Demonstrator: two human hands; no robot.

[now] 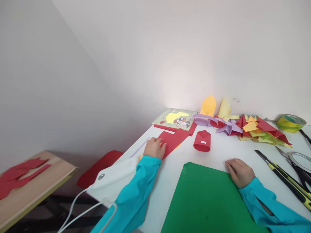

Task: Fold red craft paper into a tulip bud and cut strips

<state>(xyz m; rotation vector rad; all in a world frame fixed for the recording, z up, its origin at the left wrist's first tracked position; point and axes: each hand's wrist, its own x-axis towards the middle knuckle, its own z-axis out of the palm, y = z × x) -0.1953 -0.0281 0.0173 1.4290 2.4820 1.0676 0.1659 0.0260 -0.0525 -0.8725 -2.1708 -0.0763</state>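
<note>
My left hand point(155, 148) rests on a sheet of red paper point(173, 139) at the table's left side, fingers curled and closed at its edge. A large green paper sheet point(209, 197) lies flat before me, its upper left corner slightly bent. By its upper right corner is my right hand point(240, 173), with fingers drawn together; whatever they may hold is hidden. Beyond the green sheet stands a small red paper tube point(202, 142) with a pointed flap and a white patch.
Folded paper shapes point(262, 129), a picture booklet point(171, 118) and a tape roll point(291, 123) line the back. A box cutter point(284, 178) and scissors point(298, 168) lie right. A white power bank point(115, 174) with cables is left, near a wooden board point(55, 168) bearing red scraps.
</note>
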